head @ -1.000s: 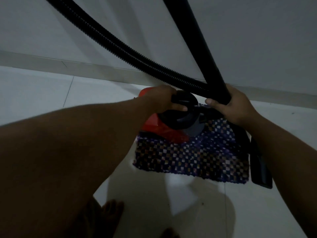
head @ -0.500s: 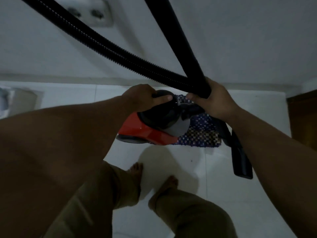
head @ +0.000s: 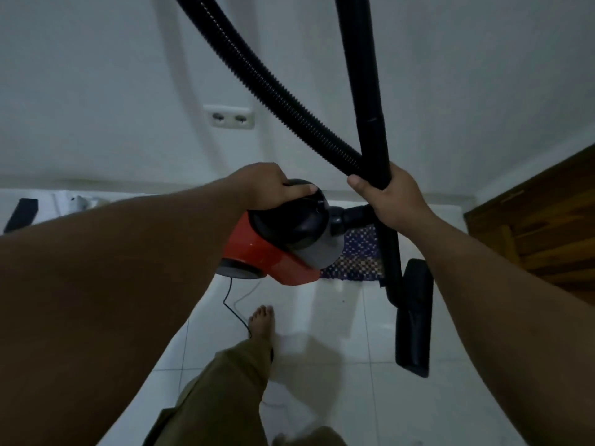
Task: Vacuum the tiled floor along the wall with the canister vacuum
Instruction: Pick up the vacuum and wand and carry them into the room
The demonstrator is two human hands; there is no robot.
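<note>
Lifted higher off the floor than half a second earlier, the red canister vacuum (head: 273, 252) now hangs above the white tiles while the person has stepped back, the wall socket (head: 230, 117) dropping lower in view and a wooden door (head: 541, 226) coming in at right. At far left a dark object (head: 22, 214) lies by the skirting, too dim to identify. The left hand (head: 267, 186) grips the black carry handle on top of the canister, fingers curled round it and thumb laid flat along it. A thin power cord (head: 235, 304) trails from the body to the tiled floor (head: 338, 333), close to a bare foot (head: 262, 320). The ribbed hose (head: 273, 88) arcs down from the top to the right hand (head: 392, 201), whose fingers are wrapped around the rigid wand (head: 370, 123) together with the hose. The floor nozzle (head: 413, 317) dangles clear of the tiles, beside a checked mat (head: 357, 252) lying against the wall. To do this carry well, the canister probably wants setting down level and short of the mat, the cord kept away from the feet, and the nozzle lowered flat onto the tiles near the skirting before any stroke begins.
</note>
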